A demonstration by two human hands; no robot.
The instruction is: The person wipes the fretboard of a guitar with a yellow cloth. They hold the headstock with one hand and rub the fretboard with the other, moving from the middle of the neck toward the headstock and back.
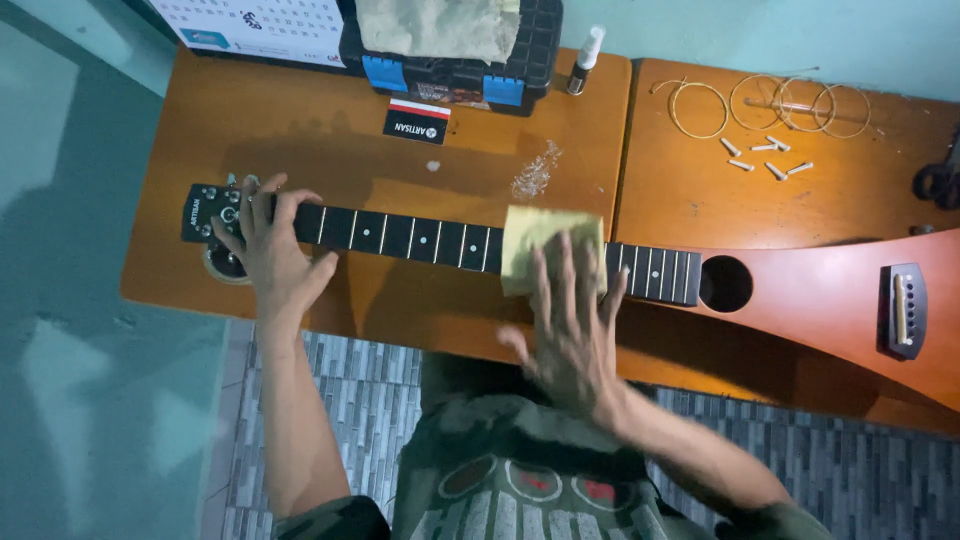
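Observation:
A small stringless guitar lies across the wooden table, its dark fretboard (400, 236) running left to right and its red-brown body (820, 300) at the right. My left hand (268, 255) presses flat on the neck beside the black headstock (203, 214). Fingers spread, my right hand (572, 330) presses a yellow cloth (530, 242) onto the fretboard near the sound hole (726, 284); the hand is motion-blurred.
Coiled strings (770, 103) and several white bridge pins (765, 157) lie on the table (300, 120) at the back right. A black-and-blue toolbox (450, 70) with a cloth on it, a small bottle (586, 60), a calendar (255, 25) and a small black card (417, 121) stand at the back.

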